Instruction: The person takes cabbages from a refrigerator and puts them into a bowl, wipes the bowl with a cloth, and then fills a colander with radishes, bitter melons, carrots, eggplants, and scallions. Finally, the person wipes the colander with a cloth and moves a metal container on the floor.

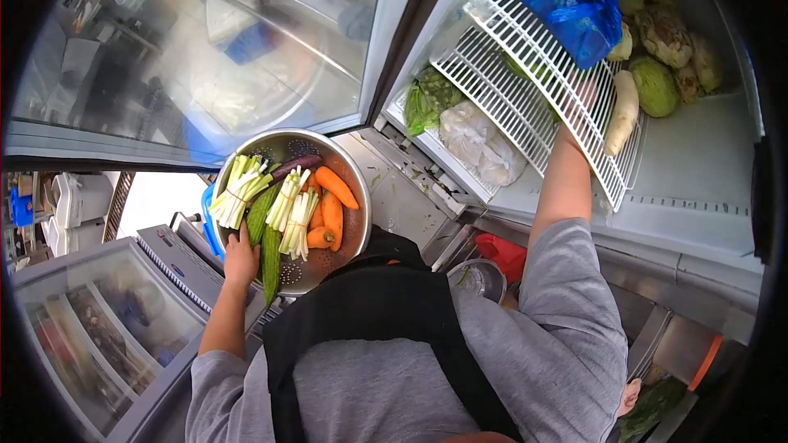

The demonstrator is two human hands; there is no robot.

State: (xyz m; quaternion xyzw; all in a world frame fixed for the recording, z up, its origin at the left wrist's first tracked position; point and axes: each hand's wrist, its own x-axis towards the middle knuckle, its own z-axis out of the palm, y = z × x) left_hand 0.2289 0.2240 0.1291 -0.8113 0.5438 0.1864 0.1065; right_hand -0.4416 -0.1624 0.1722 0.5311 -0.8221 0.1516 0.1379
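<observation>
No text, brand or number can be read with certainty. The grey chest freezer (182,267) carries a small blue oval mark (177,269) on its frame, beside the ribbed strip (171,277), but any lettering in it is too small to make out. Farther along the same frame, a small dark marking (163,238) is likewise illegible.
</observation>
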